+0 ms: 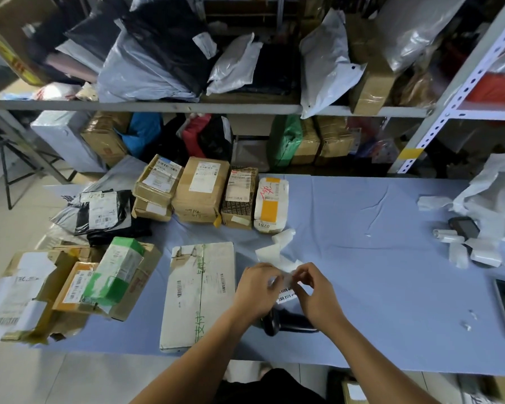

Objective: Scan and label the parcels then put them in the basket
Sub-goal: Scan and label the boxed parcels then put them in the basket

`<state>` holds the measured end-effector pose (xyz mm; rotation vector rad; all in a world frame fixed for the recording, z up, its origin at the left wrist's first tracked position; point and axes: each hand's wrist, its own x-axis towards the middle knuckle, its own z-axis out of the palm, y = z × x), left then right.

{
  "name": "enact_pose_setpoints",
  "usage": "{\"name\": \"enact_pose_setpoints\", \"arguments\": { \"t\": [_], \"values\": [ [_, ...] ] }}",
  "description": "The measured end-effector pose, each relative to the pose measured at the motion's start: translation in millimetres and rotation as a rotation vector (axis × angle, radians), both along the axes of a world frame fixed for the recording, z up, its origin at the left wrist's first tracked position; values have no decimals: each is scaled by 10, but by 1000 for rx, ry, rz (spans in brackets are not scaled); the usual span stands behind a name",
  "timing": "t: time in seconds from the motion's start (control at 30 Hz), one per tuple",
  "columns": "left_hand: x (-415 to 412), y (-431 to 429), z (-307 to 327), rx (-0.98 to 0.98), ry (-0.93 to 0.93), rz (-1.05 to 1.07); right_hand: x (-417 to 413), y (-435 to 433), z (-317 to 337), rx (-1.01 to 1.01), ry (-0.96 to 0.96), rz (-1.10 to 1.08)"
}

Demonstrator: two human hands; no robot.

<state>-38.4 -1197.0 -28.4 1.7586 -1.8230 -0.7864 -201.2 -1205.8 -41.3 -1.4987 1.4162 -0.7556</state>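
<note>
Left grip (257, 287) and right grip (315, 293) close together above the near middle of the tabletop (376, 217), fingertips of both pinched on the near end of a white label strip (271, 253). Rest of the strip lying in loose folds on the blue cloth beyond the knuckles. Just left of the left grip, flat on the tabletop, a long white parcel (199, 293) with green print and barcodes. Under the wrists, a black scanner (289, 323) on its side. Along the far edge, a row side by side: stacked brown boxes (158, 185), a larger brown box (200, 189), a patterned packet (239, 199), a white packet (271, 204) banded in orange. Further left, black poly bags (102, 211) and a heap of cartons topped by a green-banded box (117, 272). Off to the right, small label rolls (449, 237) beside a dark handheld device (464, 225), well apart from both grips. Behind, shelves (187, 107) crammed with bags and boxes.
</note>
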Motion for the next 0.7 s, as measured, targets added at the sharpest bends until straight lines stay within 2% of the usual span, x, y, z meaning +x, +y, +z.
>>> {"name": "enact_pose_setpoints", "arguments": {
  "t": [0.1,0.2,0.3,0.37,0.43,0.53,0.57,0.7],
  "values": [
    [35,-34,122,60,133,175,-43,-10,-39,20,93,-72],
    [81,-85,213,45,171,318,-88,-46,-38,103,210,-162],
    [117,-109,251,-68,79,408,-107,-55,-1,197,405,-218],
    [130,-116,256,-190,-50,398,-44,-67,101,136,443,-243],
    [132,-117,256,-346,-181,341,110,-92,270,104,247,-238],
    [126,-99,249,-563,-312,161,382,-147,577,371,-311,-309],
    [130,-78,250,-617,-334,90,443,-171,650,426,-416,-352],
    [199,46,263,-693,-384,-108,539,-223,782,407,-399,-383]
  ]
}}
